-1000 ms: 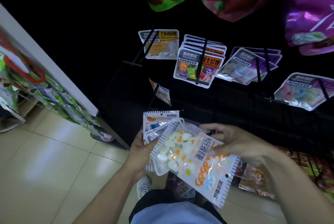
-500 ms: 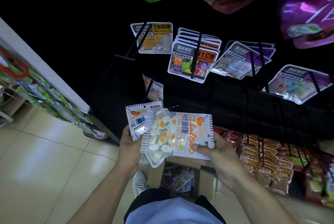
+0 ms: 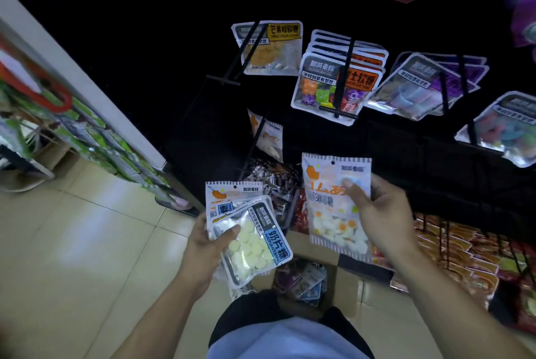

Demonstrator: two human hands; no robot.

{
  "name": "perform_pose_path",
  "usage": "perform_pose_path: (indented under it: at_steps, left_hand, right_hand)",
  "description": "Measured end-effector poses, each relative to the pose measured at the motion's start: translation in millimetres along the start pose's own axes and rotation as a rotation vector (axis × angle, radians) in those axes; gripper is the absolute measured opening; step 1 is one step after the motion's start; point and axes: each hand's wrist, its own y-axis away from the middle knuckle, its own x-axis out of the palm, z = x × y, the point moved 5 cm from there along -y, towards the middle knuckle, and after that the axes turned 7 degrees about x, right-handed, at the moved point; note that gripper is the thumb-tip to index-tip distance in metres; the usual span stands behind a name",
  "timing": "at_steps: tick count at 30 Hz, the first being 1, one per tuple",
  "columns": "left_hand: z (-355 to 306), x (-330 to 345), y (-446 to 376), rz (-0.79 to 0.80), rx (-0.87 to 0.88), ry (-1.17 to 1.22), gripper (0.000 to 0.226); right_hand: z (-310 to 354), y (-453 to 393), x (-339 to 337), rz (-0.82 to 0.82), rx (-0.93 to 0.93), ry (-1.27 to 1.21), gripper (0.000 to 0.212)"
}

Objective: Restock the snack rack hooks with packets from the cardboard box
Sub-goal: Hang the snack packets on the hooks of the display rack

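My right hand holds one egg-candy packet upright by its upper right, its hang hole at the top, just below the black snack rack. My left hand grips a small stack of packets: a milk-tablet packet on top, an egg-candy packet behind it. The open cardboard box sits on the floor below both hands, with more packets inside. A hook above my hands carries one matching egg-candy packet.
Upper hooks hold a mango candy packet, a row of mixed gummy packets, and purple packets. Red and orange packets fill low hooks at right. A white shelf end with green goods stands left. Tiled floor lies left.
My right hand has pulled the egg-candy packet off the stack, turned it upright and carried it right and up toward the rack. The milk-tablet packet is now exposed in my left hand.
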Motion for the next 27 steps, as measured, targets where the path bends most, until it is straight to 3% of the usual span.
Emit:
perform_pose_path:
  at_steps: [2, 5, 7, 11, 15, 20, 27]
  left_hand:
    - [0.5, -8.9, 6.2, -0.013, -0.019, -0.011, 0.045]
    - [-3.0, -23.3, 16.9, -0.061, -0.048, -0.027, 0.042]
    - [-6.3, -31.4, 24.2, -0.085, -0.061, -0.048, 0.041]
    - [-14.9, -41.3, 34.2, -0.137, -0.085, -0.080, 0.041]
    - [-28.5, -35.0, 34.9, -0.136, -0.055, -0.108, 0.036]
    - [-43.5, -24.7, 26.0, -0.099, -0.037, -0.131, 0.037]
    - [-52.5, -14.8, 18.2, -0.094, -0.045, -0.110, 0.039]
  right_hand:
    - [-5.6, -5.9, 30.4, 0.150, 0.013, 0.211, 0.006]
    - [-13.9, -10.2, 77.5, 0.326, 0.018, 0.567, 0.018]
    - [-19.7, -13.1, 108.1, 0.381, 0.026, 0.652, 0.027]
    - [-43.6, -27.7, 171.6, 0.406, 0.036, 0.532, 0.014]
    - [-57.3, -55.2, 207.9, 0.327, 0.128, 0.398, 0.025]
    - [-41.7, -73.4, 218.4, 0.315, 0.133, 0.104, 0.031]
    - [-28.8, -92.1, 227.2, 0.252, 0.137, 0.003, 0.038]
